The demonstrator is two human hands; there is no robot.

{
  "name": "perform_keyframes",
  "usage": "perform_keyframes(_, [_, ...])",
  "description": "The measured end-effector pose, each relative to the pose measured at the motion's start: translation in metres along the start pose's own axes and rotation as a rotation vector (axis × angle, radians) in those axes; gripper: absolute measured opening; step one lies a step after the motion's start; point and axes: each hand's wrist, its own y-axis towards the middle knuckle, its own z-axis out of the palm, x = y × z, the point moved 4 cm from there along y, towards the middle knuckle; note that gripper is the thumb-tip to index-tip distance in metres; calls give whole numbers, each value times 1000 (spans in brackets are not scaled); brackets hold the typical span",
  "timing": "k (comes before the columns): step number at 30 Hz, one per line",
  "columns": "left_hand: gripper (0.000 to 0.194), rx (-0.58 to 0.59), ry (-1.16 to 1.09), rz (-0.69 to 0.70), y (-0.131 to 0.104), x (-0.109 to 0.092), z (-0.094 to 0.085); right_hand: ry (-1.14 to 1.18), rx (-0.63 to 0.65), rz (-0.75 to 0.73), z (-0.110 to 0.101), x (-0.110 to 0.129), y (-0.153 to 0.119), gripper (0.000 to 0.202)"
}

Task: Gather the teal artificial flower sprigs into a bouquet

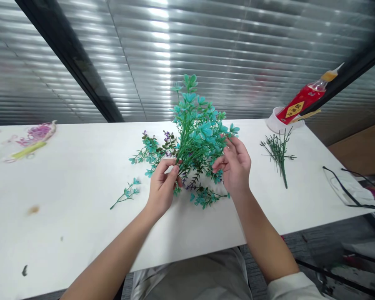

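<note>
A bunch of artificial flowers [198,121], turquoise with green stems, stands upright above the white table. My left hand [164,183] is closed round the stems at its lower left. At the bunch's right edge, my right hand [237,166] has bent fingers touching a turquoise sprig; whether they pinch it is hard to see. Beneath and behind lie looser sprigs with turquoise and purple blooms [154,150]. Another turquoise sprig [209,196] rests in front, between my hands. One small single sprig [127,193] lies apart on the left.
A bare green stem bunch [279,154] lies right of my hands. Behind it, a red-labelled bottle [303,102] leans in a clear cup [272,121]. Black-framed glasses [346,193] sit at the right edge. Purple netting [39,132] lies far left. A ribbed glass partition [203,50] borders the table's back.
</note>
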Motion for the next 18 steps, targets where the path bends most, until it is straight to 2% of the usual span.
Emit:
perform_keyframes(4, [30, 18, 27, -15, 3, 0, -4, 77, 68, 85, 1, 3, 4, 40])
perform_keyframes(9, [30, 28, 71, -22, 5, 0, -7, 99, 74, 44, -4, 7, 10, 35])
perform_keyframes(12, [29, 17, 53, -1, 6, 1, -8, 57, 56, -11, -9, 7, 12, 36])
perform_keyframes(18, [34, -58, -11, -1, 9, -5, -11, -203, 29, -220, -10, 11, 8, 28])
